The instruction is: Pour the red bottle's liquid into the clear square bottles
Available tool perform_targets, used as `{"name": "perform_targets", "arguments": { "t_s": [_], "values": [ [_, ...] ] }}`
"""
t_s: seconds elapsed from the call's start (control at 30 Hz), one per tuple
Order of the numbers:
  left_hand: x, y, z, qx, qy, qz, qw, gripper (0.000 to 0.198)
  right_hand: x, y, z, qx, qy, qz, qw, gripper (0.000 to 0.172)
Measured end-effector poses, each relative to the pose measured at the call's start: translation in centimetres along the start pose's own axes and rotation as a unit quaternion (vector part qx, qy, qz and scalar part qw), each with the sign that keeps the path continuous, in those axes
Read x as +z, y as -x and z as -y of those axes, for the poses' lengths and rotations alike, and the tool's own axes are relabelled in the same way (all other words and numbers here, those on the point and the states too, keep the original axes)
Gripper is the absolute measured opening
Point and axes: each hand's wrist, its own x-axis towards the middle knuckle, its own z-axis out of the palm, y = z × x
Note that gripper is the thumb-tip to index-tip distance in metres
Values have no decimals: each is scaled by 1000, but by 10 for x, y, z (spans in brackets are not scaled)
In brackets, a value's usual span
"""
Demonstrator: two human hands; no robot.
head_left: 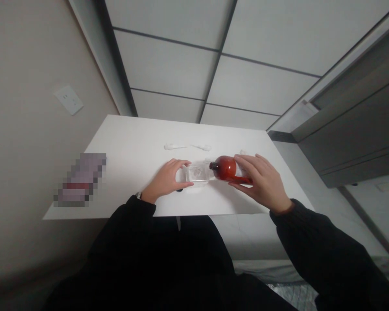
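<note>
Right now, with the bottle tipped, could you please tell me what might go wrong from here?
The red-brown bottle is tipped with its neck toward the clear container; if uncapped, it might spill onto the table. The left hand grips only the container's end, so the container could slide.

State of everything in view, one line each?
Clear box: upright, contents unclear
Red-brown bottle: tipped toward clear box, looks uncapped
Left hand: curled at clear box's left end
Right hand: closed around bottle
Pale slim pieces: lying flat
Wall socket: nothing plugged in
</note>
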Motion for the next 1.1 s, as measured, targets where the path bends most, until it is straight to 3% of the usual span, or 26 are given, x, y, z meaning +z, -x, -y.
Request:
{"name": "perform_targets", "arguments": {
  "t_s": [0.23,0.4,0.63,0.8,1.1],
  "values": [
    [0,1,2,22,33,1,999,66,-1,-9,-2,-48,64,37,996,70],
    [-2,1,7,33,63,-68,995,84,0,-14,-3,-76,78,28,994,66],
    [0,1,10,33,70,-143,987,67,-4,-20,-2,-101,99,36,989,55],
    [0,1,9,29,73,-157,985,58,-7,-26,-4,-117,105,46,987,54],
    [-1,1,6,22,73,-161,984,57,-11,-33,-5,-140,99,66,983,55]
  ]
}}
